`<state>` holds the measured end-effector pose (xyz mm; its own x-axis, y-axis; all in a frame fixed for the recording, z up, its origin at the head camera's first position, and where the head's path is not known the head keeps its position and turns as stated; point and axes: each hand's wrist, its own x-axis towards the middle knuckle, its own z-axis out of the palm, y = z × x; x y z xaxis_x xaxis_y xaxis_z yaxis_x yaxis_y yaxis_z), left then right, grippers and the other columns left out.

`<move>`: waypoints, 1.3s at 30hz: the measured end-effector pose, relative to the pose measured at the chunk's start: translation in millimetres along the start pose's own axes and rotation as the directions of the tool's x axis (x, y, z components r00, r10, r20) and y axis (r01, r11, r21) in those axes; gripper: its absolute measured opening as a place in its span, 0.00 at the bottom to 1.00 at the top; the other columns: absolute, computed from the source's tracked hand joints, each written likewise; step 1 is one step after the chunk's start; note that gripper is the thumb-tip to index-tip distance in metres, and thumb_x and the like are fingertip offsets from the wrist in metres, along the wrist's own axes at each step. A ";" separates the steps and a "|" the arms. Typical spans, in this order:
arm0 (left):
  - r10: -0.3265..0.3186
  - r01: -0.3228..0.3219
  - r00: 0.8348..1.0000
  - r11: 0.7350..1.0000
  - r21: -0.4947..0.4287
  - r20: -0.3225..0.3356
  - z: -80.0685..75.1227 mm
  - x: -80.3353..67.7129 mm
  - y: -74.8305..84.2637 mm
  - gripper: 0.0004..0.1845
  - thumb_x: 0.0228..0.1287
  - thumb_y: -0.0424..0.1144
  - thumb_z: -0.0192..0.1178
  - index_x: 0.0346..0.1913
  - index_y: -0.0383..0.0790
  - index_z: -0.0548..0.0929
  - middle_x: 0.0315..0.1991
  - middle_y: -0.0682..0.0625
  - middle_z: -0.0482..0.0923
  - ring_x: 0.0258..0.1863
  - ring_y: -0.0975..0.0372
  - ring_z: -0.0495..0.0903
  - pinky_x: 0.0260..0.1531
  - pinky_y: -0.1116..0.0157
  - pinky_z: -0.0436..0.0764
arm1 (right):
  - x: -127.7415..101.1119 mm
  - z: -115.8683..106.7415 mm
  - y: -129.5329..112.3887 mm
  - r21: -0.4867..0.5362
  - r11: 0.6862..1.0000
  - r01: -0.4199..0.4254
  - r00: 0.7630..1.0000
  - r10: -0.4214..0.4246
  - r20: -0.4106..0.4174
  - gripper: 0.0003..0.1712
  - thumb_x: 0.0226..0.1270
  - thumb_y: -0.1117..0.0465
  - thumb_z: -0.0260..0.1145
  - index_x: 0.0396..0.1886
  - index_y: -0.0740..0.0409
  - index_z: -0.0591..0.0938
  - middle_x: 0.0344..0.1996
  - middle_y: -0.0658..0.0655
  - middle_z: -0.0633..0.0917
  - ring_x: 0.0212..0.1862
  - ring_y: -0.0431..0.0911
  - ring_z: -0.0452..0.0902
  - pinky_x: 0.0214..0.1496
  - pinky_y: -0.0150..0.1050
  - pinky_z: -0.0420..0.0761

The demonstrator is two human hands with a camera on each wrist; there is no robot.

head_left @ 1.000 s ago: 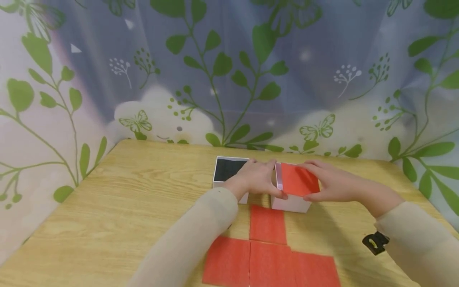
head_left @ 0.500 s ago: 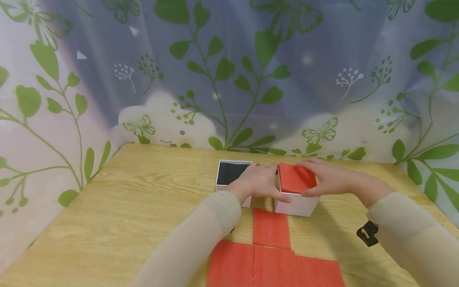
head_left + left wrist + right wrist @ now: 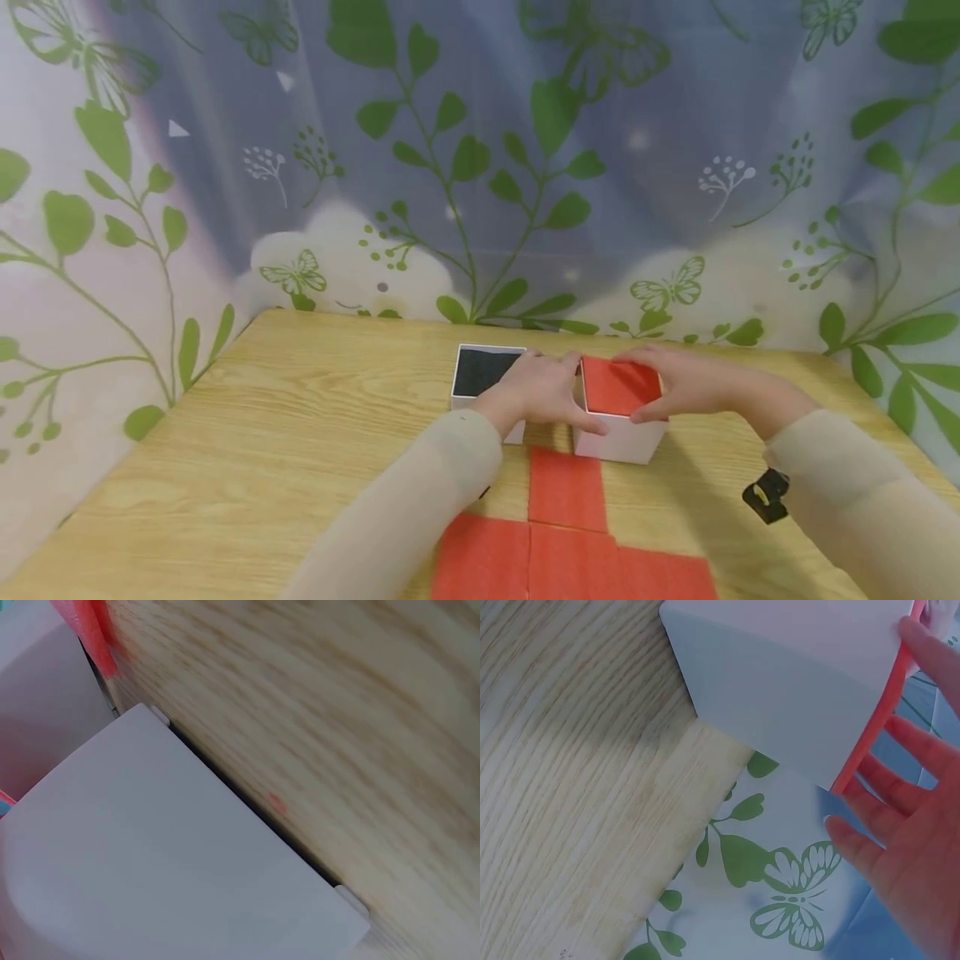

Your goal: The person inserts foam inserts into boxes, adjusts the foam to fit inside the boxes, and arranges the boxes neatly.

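A white box (image 3: pixel 621 442) stands on the table with a red felt-like square (image 3: pixel 619 387) at its top. My left hand (image 3: pixel 536 392) grips the box's left side, thumb on the front wall and fingers toward the back. From the right, my right hand (image 3: pixel 693 383) spans the red square, thumb at its near edge and fingers at its far edge. In the right wrist view, the fingers of my right hand (image 3: pixel 919 825) lie along the square's red edge (image 3: pixel 868 742) at the box's rim. The left wrist view shows a plain white box wall (image 3: pixel 157 840) close up.
A second white box (image 3: pixel 460 403) with a black sheet (image 3: pixel 480 372) inside stands to the left, partly behind my left hand. Several red squares (image 3: pixel 566 492) lie on the wooden table (image 3: pixel 262 433) in front. A leaf-patterned curtain (image 3: pixel 495 167) hangs behind the table.
The red square, tilted and overhanging the box's right side a second ago, now lies level at the box's top. My right hand moved slightly left and down with it; my left hand stays at the box.
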<state>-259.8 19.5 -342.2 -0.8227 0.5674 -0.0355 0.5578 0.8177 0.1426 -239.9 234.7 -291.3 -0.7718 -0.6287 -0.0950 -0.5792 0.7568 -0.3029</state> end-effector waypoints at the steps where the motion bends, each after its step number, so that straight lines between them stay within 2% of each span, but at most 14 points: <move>1: 0.000 0.000 1.000 1.000 0.002 -0.003 0.6 0.7 0.4 0.59 0.40 0.79 0.53 0.71 0.41 0.57 0.60 0.53 0.71 0.56 0.60 0.73 0.65 0.55 0.55 | -0.8 0.2 0.7 0.007 1.000 0.002 1.000 -0.002 -0.002 0.46 0.51 0.42 0.71 0.65 0.62 0.68 0.61 0.64 0.69 0.60 0.61 0.64 0.58 0.59 0.66; 5: 0.002 -0.002 1.000 1.000 0.010 -0.021 1.4 2.1 0.1 0.60 0.40 0.79 0.53 0.70 0.41 0.58 0.60 0.52 0.72 0.56 0.59 0.73 0.64 0.56 0.56 | -2.4 0.9 3.4 0.029 1.000 0.007 1.000 -0.007 -0.017 0.46 0.51 0.42 0.71 0.64 0.62 0.68 0.61 0.64 0.69 0.61 0.61 0.64 0.58 0.59 0.66; 12: 0.003 -0.003 1.000 1.000 -0.010 -0.016 4.1 1.9 -1.5 0.59 0.40 0.78 0.54 0.70 0.41 0.58 0.59 0.53 0.72 0.56 0.60 0.73 0.65 0.55 0.55 | -4.3 5.8 5.2 0.068 0.997 -0.021 1.000 0.022 -0.022 0.48 0.49 0.40 0.71 0.66 0.60 0.67 0.62 0.65 0.68 0.62 0.62 0.62 0.59 0.60 0.65; 19: -0.002 0.002 1.000 1.000 -0.010 -0.018 5.6 1.1 -1.0 0.59 0.39 0.79 0.54 0.70 0.42 0.58 0.58 0.53 0.73 0.55 0.60 0.73 0.64 0.55 0.56 | -7.3 12.9 11.0 0.129 0.992 0.005 0.997 0.005 -0.077 0.47 0.50 0.42 0.72 0.65 0.61 0.68 0.62 0.64 0.69 0.63 0.62 0.62 0.60 0.61 0.63; 25: 0.008 -0.008 0.999 1.000 -0.005 -0.032 4.5 2.0 -1.1 0.59 0.40 0.79 0.53 0.70 0.41 0.58 0.58 0.53 0.73 0.55 0.59 0.73 0.64 0.55 0.56 | -9.1 18.9 17.3 0.206 0.979 0.007 0.994 0.015 -0.106 0.46 0.51 0.46 0.72 0.66 0.62 0.66 0.64 0.65 0.67 0.64 0.63 0.59 0.60 0.63 0.60; 32: -0.007 0.007 1.000 1.000 -0.020 -0.018 4.9 -0.8 -1.9 0.59 0.40 0.78 0.54 0.71 0.41 0.57 0.57 0.53 0.74 0.55 0.60 0.74 0.65 0.54 0.55 | -7.7 23.5 20.3 0.233 0.972 0.029 0.994 -0.004 -0.108 0.45 0.52 0.45 0.71 0.66 0.60 0.67 0.65 0.64 0.65 0.65 0.62 0.58 0.61 0.64 0.59; 35: 0.006 -0.006 1.000 1.000 -0.024 -0.011 5.6 -1.3 -0.3 0.59 0.41 0.79 0.53 0.71 0.41 0.57 0.58 0.52 0.74 0.55 0.60 0.74 0.65 0.53 0.54 | -9.2 25.6 22.3 0.265 0.963 0.038 0.994 -0.009 -0.109 0.44 0.53 0.47 0.72 0.66 0.60 0.67 0.66 0.64 0.64 0.66 0.62 0.56 0.61 0.64 0.58; 39: 0.001 -0.001 1.000 1.000 -0.005 -0.010 3.2 -0.2 -0.3 0.60 0.41 0.79 0.52 0.71 0.41 0.56 0.58 0.52 0.73 0.56 0.60 0.74 0.65 0.54 0.54 | -7.7 27.5 23.8 0.295 0.955 0.032 0.992 0.007 -0.129 0.42 0.55 0.48 0.70 0.67 0.59 0.66 0.67 0.63 0.63 0.67 0.62 0.55 0.61 0.63 0.58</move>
<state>-259.5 19.4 -345.4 -0.8231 0.5672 -0.0259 0.5580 0.8165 0.1479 -240.5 252.7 -323.8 -0.8030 -0.5953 0.0265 -0.5006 0.6498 -0.5720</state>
